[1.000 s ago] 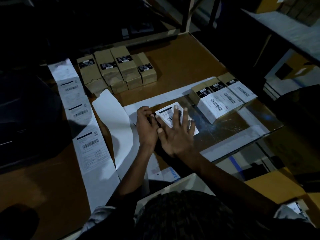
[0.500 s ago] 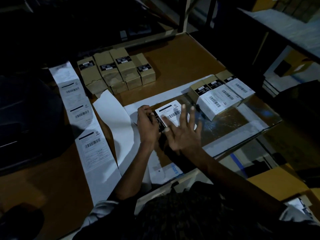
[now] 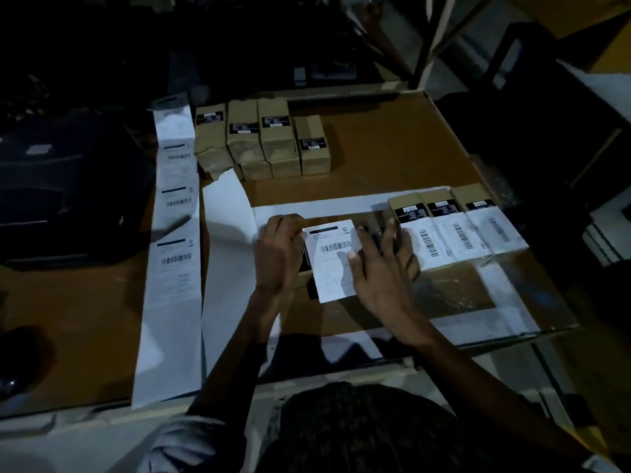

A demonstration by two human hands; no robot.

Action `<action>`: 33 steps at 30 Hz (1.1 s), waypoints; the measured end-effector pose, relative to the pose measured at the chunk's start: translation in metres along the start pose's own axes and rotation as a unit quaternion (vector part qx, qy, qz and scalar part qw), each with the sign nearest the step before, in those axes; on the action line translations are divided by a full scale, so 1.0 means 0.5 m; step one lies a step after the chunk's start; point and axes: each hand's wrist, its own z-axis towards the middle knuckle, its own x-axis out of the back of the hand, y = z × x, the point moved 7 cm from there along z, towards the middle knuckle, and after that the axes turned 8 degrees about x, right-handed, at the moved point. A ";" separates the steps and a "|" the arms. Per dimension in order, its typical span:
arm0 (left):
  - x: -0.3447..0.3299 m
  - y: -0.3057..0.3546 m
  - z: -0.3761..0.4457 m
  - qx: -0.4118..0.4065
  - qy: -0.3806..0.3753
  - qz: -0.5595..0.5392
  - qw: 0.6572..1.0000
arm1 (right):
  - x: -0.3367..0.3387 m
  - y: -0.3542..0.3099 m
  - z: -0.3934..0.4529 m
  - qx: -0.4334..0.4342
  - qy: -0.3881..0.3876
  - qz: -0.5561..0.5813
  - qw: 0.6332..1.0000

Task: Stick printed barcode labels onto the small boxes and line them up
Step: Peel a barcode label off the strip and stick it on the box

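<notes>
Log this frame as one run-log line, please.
step: labelling | left hand: holds box | right hand: flat on label | row: three labelled

Dim workroom, light falling only on a brown counter.

The counter [image 3: 392, 155] has a brown wooden top with a pale edge along its near and right sides, and the space beyond it sinks into near darkness. A black machine [image 3: 61, 192], probably a label printer, sits on the counter's left part. Behind the far edge a pale metal upright [image 3: 440, 39] of a rack rises, with a slanted brace beside it. To the right stands a dark chair-like frame [image 3: 512, 59], and a pale shelf surface [image 3: 594, 87] runs past it. Yellow-brown cardboard [image 3: 580, 8] shows at the top right corner.
</notes>
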 end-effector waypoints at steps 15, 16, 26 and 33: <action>-0.053 -0.008 0.009 0.117 -0.044 -0.040 0.991 | 0.025 -0.031 0.119 0.177 0.084 0.111 0.974; -0.057 -0.014 0.012 0.115 -0.045 -0.026 0.992 | 0.023 -0.031 0.121 0.173 0.082 0.109 0.975; -0.073 -0.058 0.024 0.070 -0.068 0.054 0.994 | 0.004 -0.030 0.140 0.130 0.014 0.013 0.991; -0.027 -0.030 0.033 0.020 -0.104 -0.122 0.987 | 0.019 -0.014 0.155 0.100 -0.018 -0.025 0.995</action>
